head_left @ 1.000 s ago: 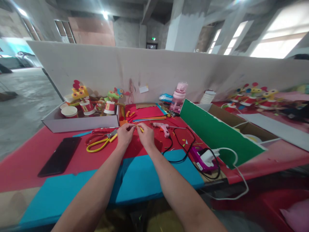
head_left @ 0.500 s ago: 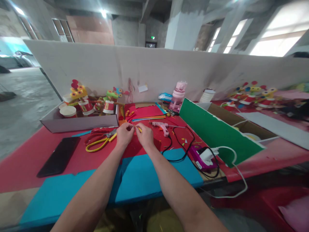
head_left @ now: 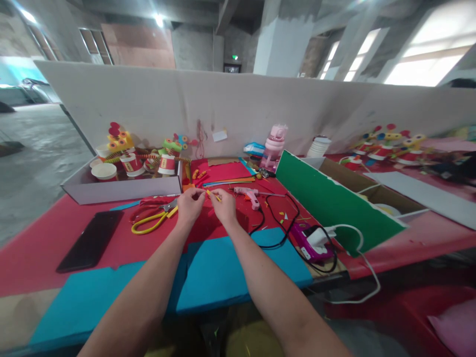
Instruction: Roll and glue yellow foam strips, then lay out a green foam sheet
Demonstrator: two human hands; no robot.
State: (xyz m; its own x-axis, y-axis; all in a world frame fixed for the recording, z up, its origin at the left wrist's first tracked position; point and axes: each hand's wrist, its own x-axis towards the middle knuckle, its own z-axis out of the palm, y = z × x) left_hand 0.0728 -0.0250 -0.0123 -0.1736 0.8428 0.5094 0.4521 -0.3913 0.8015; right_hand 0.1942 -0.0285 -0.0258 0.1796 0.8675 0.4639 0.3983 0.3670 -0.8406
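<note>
Over the red table covering, my right hand (head_left: 225,207) pinches a small yellow paper strip (head_left: 208,193) between thumb and fingers. My left hand (head_left: 189,206) is just beside it, thumb and fingertips pressed together near the strip's end. Whatever the left fingertips hold is too small to make out. Scissors (head_left: 149,224) with yellow handles lie left of my left hand, next to a red-handled tool (head_left: 143,210). To the right of my right hand rests a pink glue gun (head_left: 251,197).
A white box (head_left: 122,191) with paper-cup figures stands at the back left. A black phone (head_left: 91,240) lies in front of it. On the right are a purple power strip (head_left: 312,243), cables and a green-sided box (head_left: 334,208). A pink bottle (head_left: 275,146) stands behind.
My hands have drawn slightly apart, and more of the yellow paper strip shows between them. The things on the table stay where they were.
</note>
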